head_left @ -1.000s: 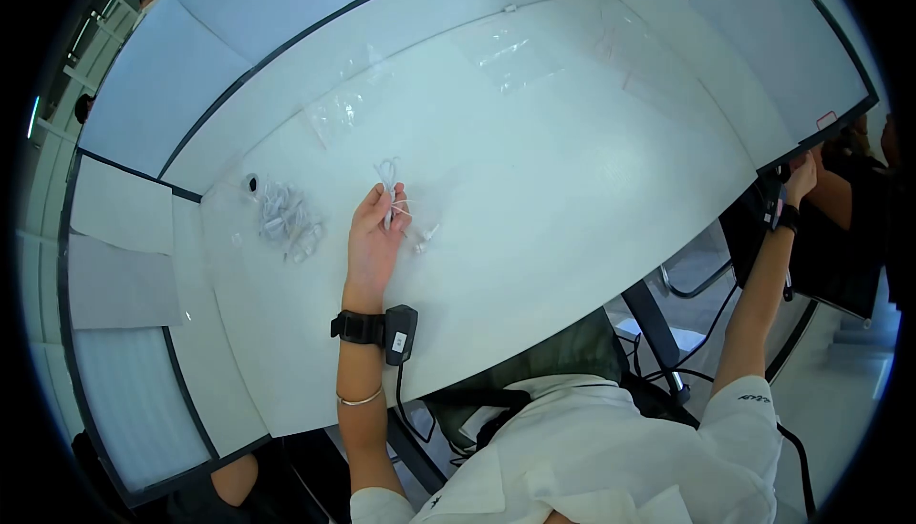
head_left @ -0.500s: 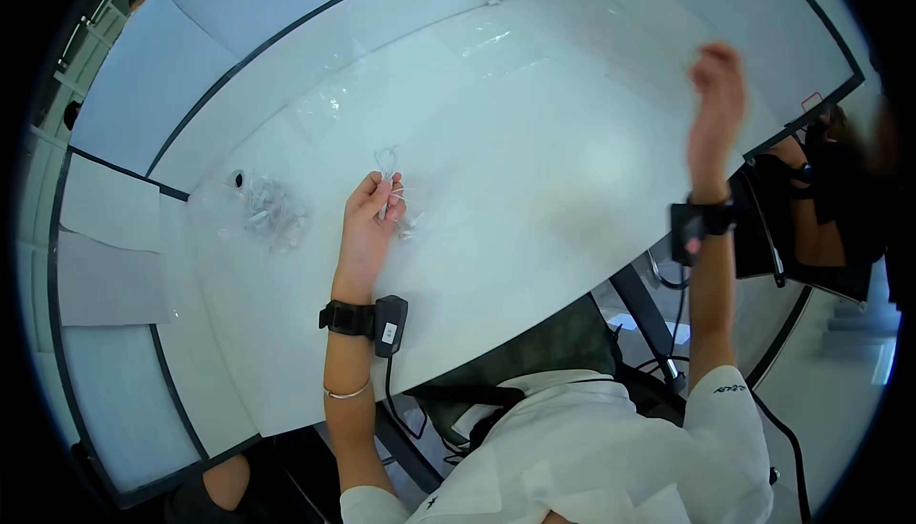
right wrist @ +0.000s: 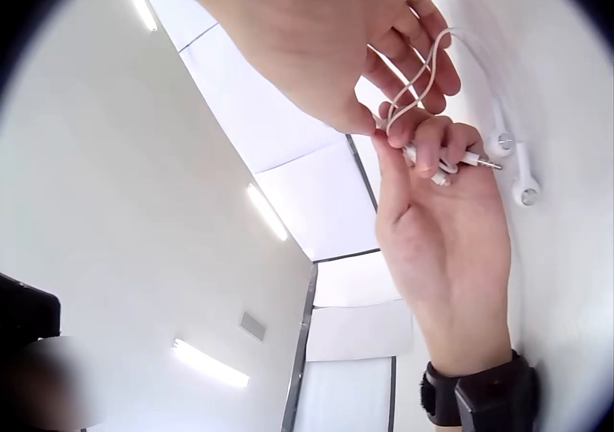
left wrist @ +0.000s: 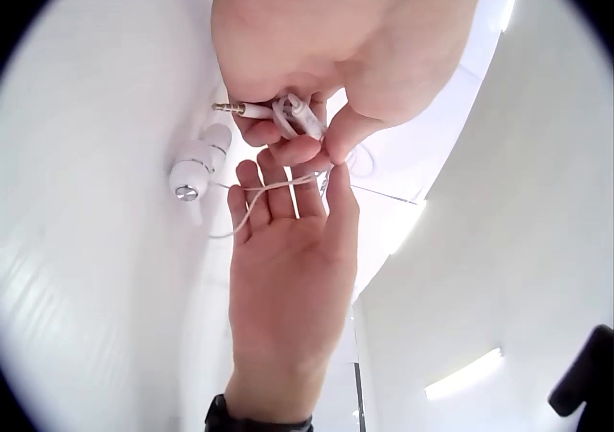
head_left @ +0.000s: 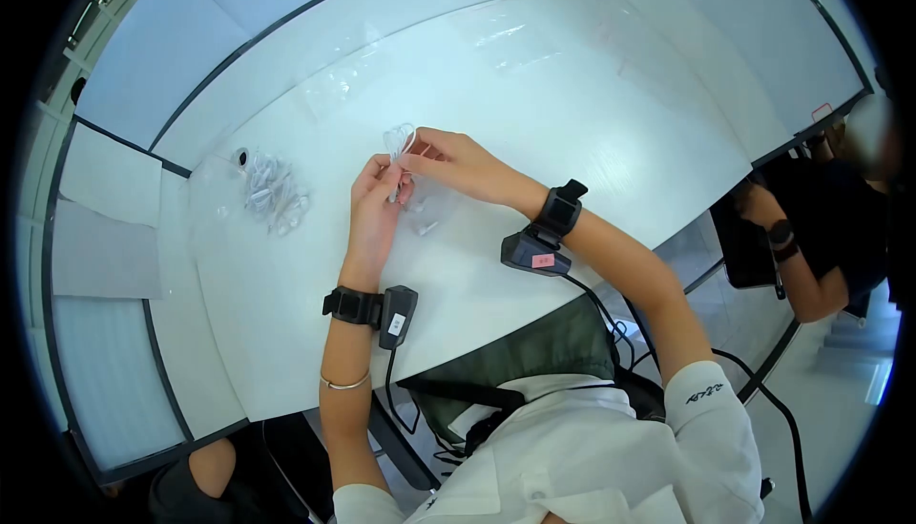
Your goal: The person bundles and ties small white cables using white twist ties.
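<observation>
A white pair of wired earphones is held near the middle left of the table, its cord gathered in a bundle with thin loops point(head_left: 399, 136) sticking up past the fingers. My left hand point(head_left: 375, 207) grips the bundle, and in the left wrist view the metal-tipped plug point(left wrist: 230, 108) pokes out from between its fingers. From the right, my right hand point(head_left: 460, 163) meets it, thumb and index pinching the cord point(right wrist: 422, 84) close to the left fingertips; its other fingers are loosely extended. Two earbuds point(right wrist: 526, 188) dangle on the cord beside the hands, close over the tabletop.
Left of the hands lies a pile of white cords in clear plastic point(head_left: 275, 195), with a small black-and-white round item point(head_left: 241, 157) beside it. Clear plastic bags point(head_left: 506, 32) lie toward the back. Low white partitions point(head_left: 114, 247) enclose the table point(head_left: 572, 190). Another person sits at the right.
My right hand has swung in from beyond the table's right edge to the earphones and now pinches the cord. My left hand has stayed nearly in place, holding the bundle throughout.
</observation>
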